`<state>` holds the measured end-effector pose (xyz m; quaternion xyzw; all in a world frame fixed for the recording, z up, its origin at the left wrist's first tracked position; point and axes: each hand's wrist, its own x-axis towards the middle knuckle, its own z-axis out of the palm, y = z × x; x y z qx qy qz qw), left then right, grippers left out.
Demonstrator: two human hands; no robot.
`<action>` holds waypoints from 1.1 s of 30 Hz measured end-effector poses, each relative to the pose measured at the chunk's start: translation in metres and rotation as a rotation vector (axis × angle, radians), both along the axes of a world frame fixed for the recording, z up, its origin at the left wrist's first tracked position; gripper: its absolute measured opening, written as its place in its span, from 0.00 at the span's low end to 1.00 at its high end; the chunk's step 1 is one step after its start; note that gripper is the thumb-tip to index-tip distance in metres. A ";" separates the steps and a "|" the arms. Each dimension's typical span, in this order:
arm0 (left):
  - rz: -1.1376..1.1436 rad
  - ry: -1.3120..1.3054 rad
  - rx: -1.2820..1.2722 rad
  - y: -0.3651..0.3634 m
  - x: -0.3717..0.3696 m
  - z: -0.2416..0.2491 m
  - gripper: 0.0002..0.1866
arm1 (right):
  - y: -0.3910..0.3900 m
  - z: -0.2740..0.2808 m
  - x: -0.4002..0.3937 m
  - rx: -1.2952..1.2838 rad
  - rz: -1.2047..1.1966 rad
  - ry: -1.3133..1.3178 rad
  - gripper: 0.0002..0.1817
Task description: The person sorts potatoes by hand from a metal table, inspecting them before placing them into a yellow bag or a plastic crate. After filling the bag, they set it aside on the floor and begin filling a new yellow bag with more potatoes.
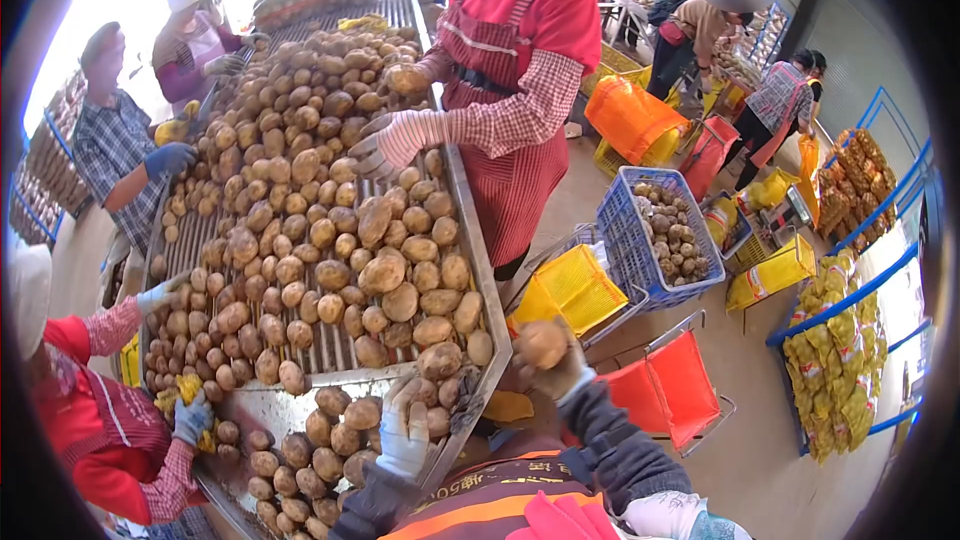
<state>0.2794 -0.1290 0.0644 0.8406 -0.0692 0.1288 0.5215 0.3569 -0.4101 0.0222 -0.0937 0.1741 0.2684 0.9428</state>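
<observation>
My right hand [562,372], in a work glove and dark sleeve, grips a potato [543,344] just off the right side of the metal sorting table [492,280]. My left hand [403,438], in a pale glove with blue on it, lies at the table's near end, its fingers stretched out beside the potatoes [345,438] there. Its palm side is hidden. A thick layer of potatoes [300,170] covers the slatted top, larger ones toward the right. A dark scrap [466,395] sits by the near right corner.
Co-workers' gloved hands [395,140] work along both table sides. On my right stand a red bag on a frame [665,390], a yellow mesh bag [567,295] and a blue crate [655,280] holding potatoes. Farther right, filled sacks [830,360] are stacked within blue rails.
</observation>
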 end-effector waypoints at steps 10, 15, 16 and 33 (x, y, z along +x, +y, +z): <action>0.033 0.086 -0.040 -0.012 0.005 -0.003 0.12 | -0.153 -0.035 -0.024 -0.349 -0.452 0.156 0.32; -0.024 0.094 -0.071 -0.024 0.010 -0.015 0.11 | -0.169 -0.034 -0.021 -0.347 -0.462 0.212 0.33; -0.047 0.054 -0.046 -0.026 0.012 -0.016 0.11 | -0.167 -0.031 -0.021 -0.353 -0.441 0.212 0.33; -0.019 0.217 -0.090 0.006 -0.024 -0.018 0.10 | -0.076 -0.016 0.001 0.317 -0.083 -0.411 0.39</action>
